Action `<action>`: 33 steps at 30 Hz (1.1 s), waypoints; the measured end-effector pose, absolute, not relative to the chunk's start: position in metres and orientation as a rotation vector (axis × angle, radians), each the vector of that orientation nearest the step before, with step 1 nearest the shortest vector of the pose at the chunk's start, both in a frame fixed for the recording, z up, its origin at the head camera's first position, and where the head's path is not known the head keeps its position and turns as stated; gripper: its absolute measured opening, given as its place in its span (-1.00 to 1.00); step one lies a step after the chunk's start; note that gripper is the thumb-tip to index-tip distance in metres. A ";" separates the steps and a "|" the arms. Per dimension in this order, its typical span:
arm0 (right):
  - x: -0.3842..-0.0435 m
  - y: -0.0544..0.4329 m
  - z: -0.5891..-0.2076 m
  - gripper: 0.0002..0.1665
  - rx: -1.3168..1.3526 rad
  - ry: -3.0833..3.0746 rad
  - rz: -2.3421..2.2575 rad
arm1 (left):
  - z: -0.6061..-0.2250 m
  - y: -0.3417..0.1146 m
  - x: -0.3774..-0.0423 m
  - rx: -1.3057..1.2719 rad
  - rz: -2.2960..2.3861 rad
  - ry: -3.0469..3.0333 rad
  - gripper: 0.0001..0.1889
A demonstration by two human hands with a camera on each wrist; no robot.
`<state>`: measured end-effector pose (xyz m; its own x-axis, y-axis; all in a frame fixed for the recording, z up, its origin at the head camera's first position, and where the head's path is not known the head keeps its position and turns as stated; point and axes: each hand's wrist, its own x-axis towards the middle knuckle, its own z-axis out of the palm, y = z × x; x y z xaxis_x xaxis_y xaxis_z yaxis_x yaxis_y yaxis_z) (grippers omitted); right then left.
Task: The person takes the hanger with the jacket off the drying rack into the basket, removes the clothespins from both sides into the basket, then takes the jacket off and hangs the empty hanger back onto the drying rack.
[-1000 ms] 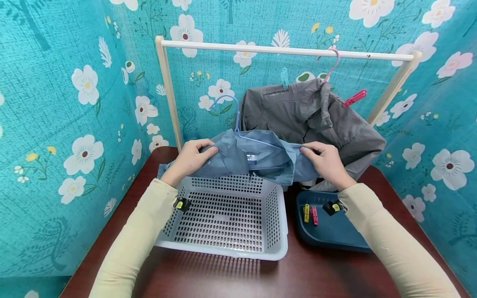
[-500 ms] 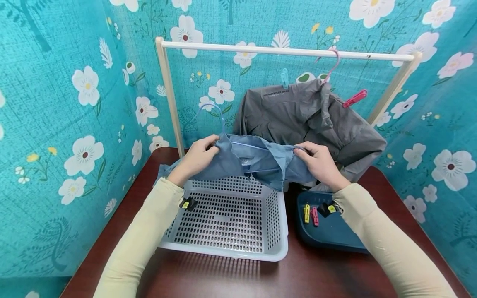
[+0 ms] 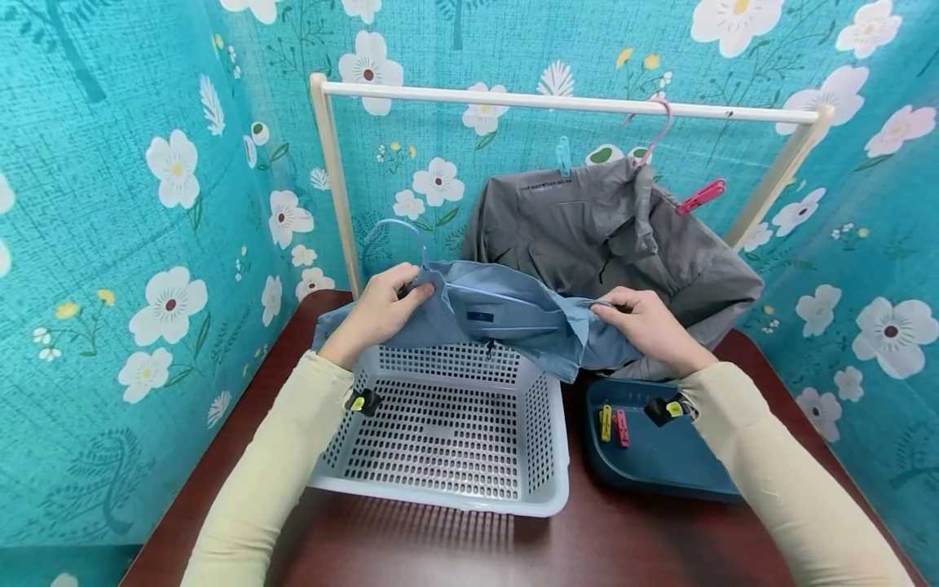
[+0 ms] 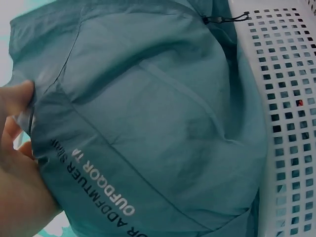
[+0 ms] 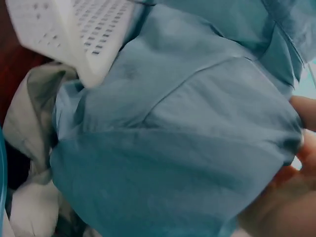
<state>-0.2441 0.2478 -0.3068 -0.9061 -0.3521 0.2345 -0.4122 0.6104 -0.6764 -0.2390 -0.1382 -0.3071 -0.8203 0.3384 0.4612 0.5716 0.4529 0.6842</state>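
Observation:
A blue jacket (image 3: 506, 314) with a dark label inside its collar hangs between my two hands, over the back of the white basket. My left hand (image 3: 381, 310) pinches the cloth near the collar on the left. On the right, my right hand (image 3: 653, 322) pinches the other shoulder between thumb and fingers. A light blue hanger (image 3: 399, 224) sits inside the jacket; its hook sticks up beside my left hand, and its bar shows across the collar. Printed lettering shows on the jacket (image 4: 148, 113) in the left wrist view. The jacket's lower part is hidden in the head view.
The white perforated basket (image 3: 440, 507) stands in front. At right, a dark blue tray (image 3: 682, 456) holds yellow and pink clothespins (image 3: 622, 428). Behind, a grey jacket (image 3: 557, 228) hangs by a pink hanger (image 3: 663, 130) from the rack's white bar (image 3: 469, 96), with clothespins on it.
The hanger's hook has swung left and lower, and the collar has opened to show the label. My right hand moved left, then back right, still holding the cloth.

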 end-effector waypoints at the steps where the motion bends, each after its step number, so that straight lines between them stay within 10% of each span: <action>1: -0.244 0.247 -0.307 -0.70 0.673 -2.759 1.193 | -0.307 -0.138 -0.239 -0.779 -1.328 -2.448 -0.64; 33: -0.234 0.238 -0.305 -0.77 0.765 -2.474 1.330 | -0.309 -0.137 -0.241 -0.668 -1.354 -2.414 -0.63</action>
